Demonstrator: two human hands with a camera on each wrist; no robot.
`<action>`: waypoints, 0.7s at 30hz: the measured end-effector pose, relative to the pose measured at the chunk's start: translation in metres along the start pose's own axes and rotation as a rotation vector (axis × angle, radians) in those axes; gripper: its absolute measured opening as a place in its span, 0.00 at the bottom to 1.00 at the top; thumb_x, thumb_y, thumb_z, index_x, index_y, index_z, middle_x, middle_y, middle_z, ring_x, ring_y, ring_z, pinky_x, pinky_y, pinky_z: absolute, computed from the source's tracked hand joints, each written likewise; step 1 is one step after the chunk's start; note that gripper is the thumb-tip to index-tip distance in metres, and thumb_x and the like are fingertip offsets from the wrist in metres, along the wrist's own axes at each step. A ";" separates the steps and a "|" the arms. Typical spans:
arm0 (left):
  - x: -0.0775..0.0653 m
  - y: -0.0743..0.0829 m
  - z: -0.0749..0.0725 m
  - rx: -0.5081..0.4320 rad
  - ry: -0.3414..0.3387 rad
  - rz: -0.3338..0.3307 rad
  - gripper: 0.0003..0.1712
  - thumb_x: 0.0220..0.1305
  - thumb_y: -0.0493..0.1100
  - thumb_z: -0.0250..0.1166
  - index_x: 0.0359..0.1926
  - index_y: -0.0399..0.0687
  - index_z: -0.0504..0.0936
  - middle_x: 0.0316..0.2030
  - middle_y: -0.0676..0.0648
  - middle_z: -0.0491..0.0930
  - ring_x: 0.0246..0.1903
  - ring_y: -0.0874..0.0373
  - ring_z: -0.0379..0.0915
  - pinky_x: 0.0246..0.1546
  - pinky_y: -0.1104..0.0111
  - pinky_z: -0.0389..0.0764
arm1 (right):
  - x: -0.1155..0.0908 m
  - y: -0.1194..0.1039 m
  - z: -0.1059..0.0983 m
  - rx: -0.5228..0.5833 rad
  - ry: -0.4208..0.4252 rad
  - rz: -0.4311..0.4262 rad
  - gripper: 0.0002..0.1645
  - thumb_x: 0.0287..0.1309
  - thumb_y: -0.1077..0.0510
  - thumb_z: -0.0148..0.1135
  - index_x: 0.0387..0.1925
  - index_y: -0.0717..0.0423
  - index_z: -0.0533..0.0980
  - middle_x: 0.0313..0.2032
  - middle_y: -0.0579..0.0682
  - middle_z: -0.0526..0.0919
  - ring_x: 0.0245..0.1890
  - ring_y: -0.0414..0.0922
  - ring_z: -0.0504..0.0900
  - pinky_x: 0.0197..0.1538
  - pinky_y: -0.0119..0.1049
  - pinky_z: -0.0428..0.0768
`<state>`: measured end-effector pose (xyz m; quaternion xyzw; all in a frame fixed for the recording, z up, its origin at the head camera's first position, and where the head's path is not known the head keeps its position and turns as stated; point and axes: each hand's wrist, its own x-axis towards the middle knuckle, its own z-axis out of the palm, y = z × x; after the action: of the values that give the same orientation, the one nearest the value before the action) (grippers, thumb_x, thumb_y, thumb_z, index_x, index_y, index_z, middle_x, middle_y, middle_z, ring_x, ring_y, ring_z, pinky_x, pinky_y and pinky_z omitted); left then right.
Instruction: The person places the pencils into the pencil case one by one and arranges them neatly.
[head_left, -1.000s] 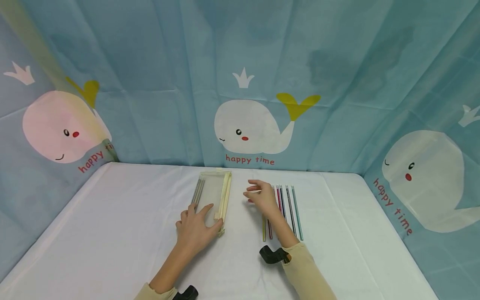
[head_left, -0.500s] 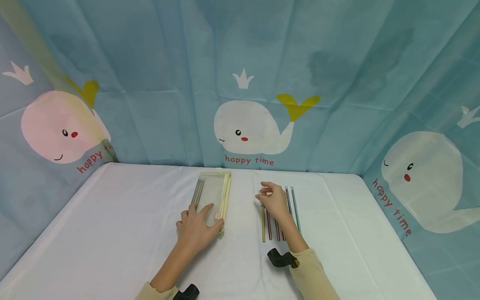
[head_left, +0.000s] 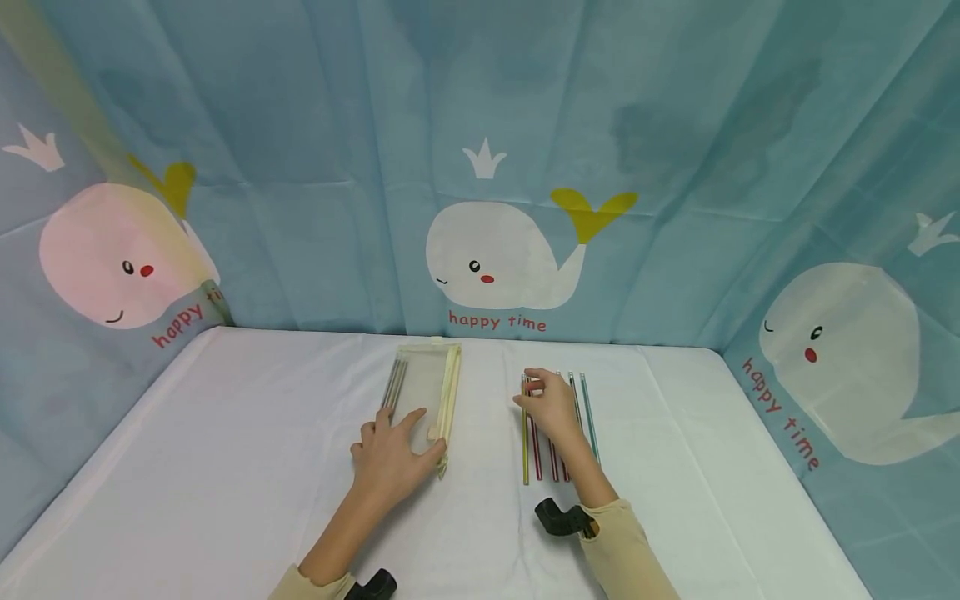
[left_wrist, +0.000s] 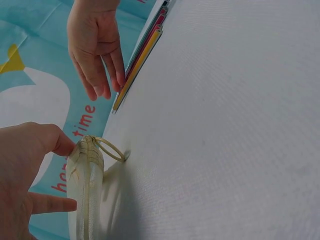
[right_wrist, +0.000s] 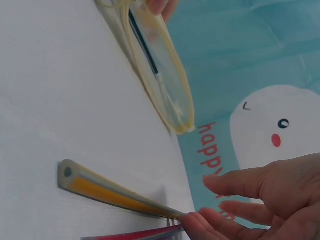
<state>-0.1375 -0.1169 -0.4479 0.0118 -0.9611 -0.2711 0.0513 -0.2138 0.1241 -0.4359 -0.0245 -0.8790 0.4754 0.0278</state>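
Note:
A translucent pencil case (head_left: 425, 379) with cream edging lies on the white cloth, several pencils (head_left: 395, 387) showing through its left side. My left hand (head_left: 393, 458) rests on its near end with fingers spread. In the left wrist view, a fingertip touches the corner by the zip. To the right, several pencils lie roughly side by side, from a yellow pencil (head_left: 526, 450) to a teal pencil (head_left: 590, 417). Over their far part is my right hand (head_left: 552, 408). The right wrist view has its fingertips at the far end of the yellow pencil (right_wrist: 115, 192), thumb raised apart.
White cloth (head_left: 225, 450) covers the table. Blue curtains (head_left: 315, 250) printed with whales stand behind and at both sides. Black wrist cameras (head_left: 562, 518) are strapped at both sleeves. A zip loop (left_wrist: 111, 150) hangs from the case's end.
My right hand has moved rightward from beside the case to over the row of pencils, then slightly lower. My left hand has stayed on the case.

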 end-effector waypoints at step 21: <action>-0.002 0.001 -0.002 -0.003 -0.011 0.005 0.36 0.63 0.61 0.66 0.66 0.45 0.82 0.67 0.22 0.67 0.60 0.22 0.66 0.46 0.32 0.69 | -0.005 -0.001 0.013 -0.042 -0.030 -0.021 0.32 0.53 0.68 0.78 0.61 0.69 0.80 0.46 0.64 0.87 0.43 0.56 0.85 0.39 0.44 0.84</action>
<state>-0.1357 -0.1170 -0.4457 0.0076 -0.9610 -0.2723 0.0467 -0.2102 0.1118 -0.4421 -0.0086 -0.8893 0.4568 0.0192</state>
